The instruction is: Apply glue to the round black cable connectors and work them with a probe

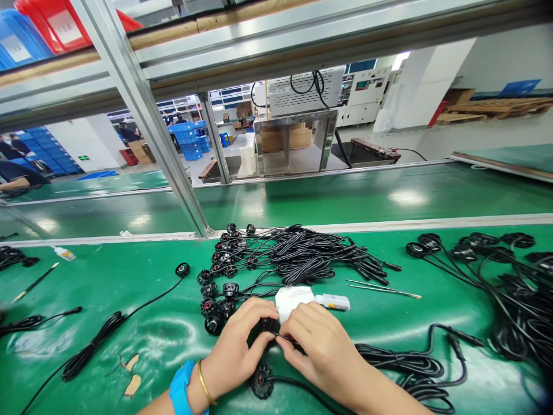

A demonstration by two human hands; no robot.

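Note:
Near the bottom centre, my left hand (242, 346) has its thumb and fingers closed round a small round black part (267, 323). My right hand (317, 340) pinches the black cable just beside that part, its fingers curled. Below my hands, another round black part (262, 380) with a cable lies on the green mat. Just beyond my fingers are a white cloth (294, 300) and a small clear bottle (334, 301) with an orange label. A pile of bundled black cables (302, 253) with round ends lies behind them.
Tweezers (384, 289) lie right of the bottle. More black cables (514, 311) are heaped at the right, and a single coiled one (93, 346) lies at the left near brown scraps (132, 384). A metal frame post (159, 144) rises at the mat's back edge.

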